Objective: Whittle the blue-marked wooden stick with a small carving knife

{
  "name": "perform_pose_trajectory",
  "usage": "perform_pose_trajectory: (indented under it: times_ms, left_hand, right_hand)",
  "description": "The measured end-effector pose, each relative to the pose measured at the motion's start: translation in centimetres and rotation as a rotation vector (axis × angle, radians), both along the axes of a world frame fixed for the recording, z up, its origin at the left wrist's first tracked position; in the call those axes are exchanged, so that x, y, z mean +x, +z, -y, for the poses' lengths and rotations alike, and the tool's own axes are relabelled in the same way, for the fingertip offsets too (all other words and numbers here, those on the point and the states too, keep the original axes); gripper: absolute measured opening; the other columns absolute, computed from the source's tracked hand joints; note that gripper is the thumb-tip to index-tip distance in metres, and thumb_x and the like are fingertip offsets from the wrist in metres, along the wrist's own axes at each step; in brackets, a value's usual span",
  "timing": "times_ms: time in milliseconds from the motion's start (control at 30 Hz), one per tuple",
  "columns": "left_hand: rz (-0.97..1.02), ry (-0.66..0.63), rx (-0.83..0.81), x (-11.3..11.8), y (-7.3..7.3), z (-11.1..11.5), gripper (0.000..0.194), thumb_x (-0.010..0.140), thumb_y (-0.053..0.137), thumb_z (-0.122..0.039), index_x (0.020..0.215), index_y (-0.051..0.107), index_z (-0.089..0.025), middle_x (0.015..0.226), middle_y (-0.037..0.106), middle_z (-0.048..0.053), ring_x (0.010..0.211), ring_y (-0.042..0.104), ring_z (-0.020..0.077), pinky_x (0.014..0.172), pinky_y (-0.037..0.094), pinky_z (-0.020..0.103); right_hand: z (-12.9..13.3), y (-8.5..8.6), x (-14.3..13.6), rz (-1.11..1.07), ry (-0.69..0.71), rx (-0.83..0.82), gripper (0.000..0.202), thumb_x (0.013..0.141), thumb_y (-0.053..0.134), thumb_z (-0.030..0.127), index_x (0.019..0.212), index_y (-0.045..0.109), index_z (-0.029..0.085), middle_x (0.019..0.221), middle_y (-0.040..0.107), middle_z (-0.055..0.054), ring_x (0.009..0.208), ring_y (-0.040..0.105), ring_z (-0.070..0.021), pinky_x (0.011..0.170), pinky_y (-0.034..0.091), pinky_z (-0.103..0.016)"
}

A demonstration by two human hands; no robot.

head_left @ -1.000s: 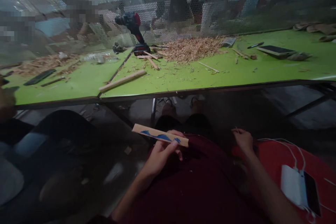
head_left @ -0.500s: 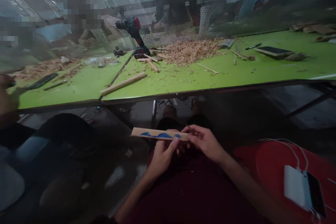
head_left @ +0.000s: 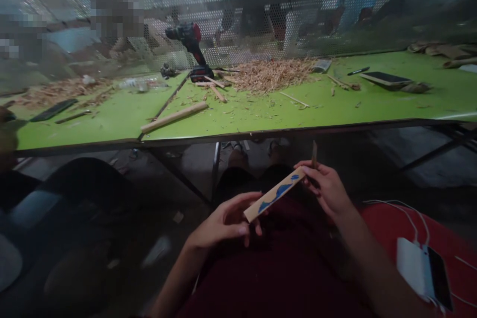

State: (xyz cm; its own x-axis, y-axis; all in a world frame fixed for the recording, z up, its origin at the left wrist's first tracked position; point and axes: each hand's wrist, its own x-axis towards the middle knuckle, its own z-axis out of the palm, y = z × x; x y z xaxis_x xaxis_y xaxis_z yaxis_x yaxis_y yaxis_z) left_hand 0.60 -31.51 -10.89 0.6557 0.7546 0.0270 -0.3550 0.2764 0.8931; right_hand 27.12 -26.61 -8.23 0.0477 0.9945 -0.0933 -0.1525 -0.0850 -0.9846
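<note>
A flat wooden strip with blue painted shapes on its face is held over my lap, tilted with its right end higher. My right hand pinches that upper end between thumb and fingers. A thin, pointed, blade-like piece stands up from the same hand; its exact kind is unclear. Around the strip's lower end, my left hand is open, thumb and fingers apart; whether a finger touches the wood from below is hidden.
A green table spans the front, bearing a cordless drill, wood shavings, a wooden rod and a phone. At right, a red stool holds a power bank with cables. A person's hand is at far left.
The strip has swung from nearly level to steeply tilted and moved right. My left hand has loosened from its middle and opened by the lower end. My right hand has moved right and up.
</note>
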Motion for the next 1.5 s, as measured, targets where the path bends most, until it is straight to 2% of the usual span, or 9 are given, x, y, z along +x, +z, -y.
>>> perform_pose_trajectory:
  times_ms: [100,267,367,500,600,700,833,1167,1500]
  left_hand:
    - [-0.064,0.064,-0.081,1.0,0.1,-0.1,0.048,0.087,0.063,-0.028,0.132,0.053,-0.017,0.103,0.065,0.012,0.077,0.066,0.0189,0.057,0.052,0.026]
    - [-0.07,-0.021,-0.175,2.7,0.1,0.2,0.028,0.09,0.059,-0.028,0.114,0.061,-0.013,0.092,0.066,0.01,0.068,0.065,0.0154,0.058,0.049,0.025]
    - [-0.005,0.07,-0.189,3.1,0.2,0.3,0.023,0.089,0.061,-0.025,0.109,0.06,-0.014,0.089,0.066,0.007,0.066,0.063,0.0137,0.061,0.049,0.026]
    - [0.061,0.183,-0.13,2.9,0.7,0.2,0.024,0.088,0.062,-0.021,0.111,0.057,-0.015,0.094,0.067,0.008,0.068,0.063,0.013,0.067,0.049,0.028]
    - [0.054,0.24,-0.093,2.7,1.2,0.0,0.029,0.085,0.066,-0.019,0.113,0.058,-0.015,0.099,0.068,0.009,0.071,0.064,0.0126,0.067,0.05,0.026]
    - [0.038,0.307,-0.096,2.8,1.6,-0.1,0.037,0.082,0.071,-0.018,0.116,0.06,-0.016,0.1,0.067,0.008,0.073,0.065,0.0124,0.067,0.051,0.024]
    - [0.046,0.413,-0.131,3.2,1.5,-0.1,0.04,0.078,0.075,-0.019,0.115,0.062,-0.016,0.092,0.068,0.005,0.072,0.065,0.0117,0.066,0.051,0.023]
    - [-0.002,0.461,-0.165,3.3,1.3,0.0,0.053,0.069,0.082,-0.017,0.119,0.063,-0.015,0.082,0.073,0.005,0.07,0.068,0.0124,0.067,0.052,0.022]
    - [-0.041,0.466,-0.159,3.2,2.3,-0.3,0.046,0.064,0.085,-0.017,0.107,0.07,-0.015,0.085,0.074,0.005,0.073,0.069,0.0133,0.07,0.054,0.023]
  right_hand:
    - [-0.3,0.4,-0.3,0.003,0.009,0.037,0.03,0.073,0.073,0.038,0.09,0.071,0.014,0.059,0.051,0.002,0.044,0.032,-0.004,0.038,0.015,-0.019]
    - [-1.0,1.1,-2.0,0.024,0.012,0.158,0.031,0.079,0.069,0.038,0.101,0.069,0.017,0.071,0.053,0.001,0.05,0.037,-0.0055,0.043,0.026,-0.021]
    - [-1.0,1.3,-2.5,0.063,0.003,0.228,0.028,0.085,0.063,0.041,0.104,0.067,0.02,0.08,0.054,0.0,0.055,0.043,-0.0069,0.048,0.034,-0.022]
    - [0.3,1.3,-2.2,0.219,-0.04,0.265,0.026,0.089,0.058,0.04,0.103,0.069,0.021,0.078,0.054,0.0,0.056,0.045,-0.0076,0.048,0.035,-0.022]
    - [1.8,1.2,-2.1,0.403,0.074,0.303,0.029,0.092,0.054,0.04,0.108,0.07,0.021,0.076,0.06,-0.002,0.058,0.05,-0.0106,0.052,0.042,-0.024]
    - [3.1,1.0,-2.7,0.574,0.273,0.431,0.029,0.095,0.051,0.035,0.112,0.07,0.022,0.091,0.068,-0.006,0.077,0.061,-0.0154,0.069,0.051,-0.029]
    - [4.0,0.7,-3.6,0.766,0.43,0.598,0.032,0.099,0.045,0.029,0.123,0.065,0.021,0.087,0.065,-0.005,0.076,0.06,-0.0137,0.07,0.05,-0.027]
    - [3.9,0.9,-3.1,1.035,0.334,0.863,0.03,0.099,0.047,0.032,0.109,0.07,0.015,0.076,0.064,-0.003,0.062,0.058,-0.0103,0.057,0.042,-0.022]
    - [2.4,0.9,-2.6,1.217,0.248,1.087,0.032,0.1,0.047,0.036,0.107,0.071,0.017,0.072,0.062,-0.001,0.059,0.055,-0.0093,0.055,0.034,-0.025]
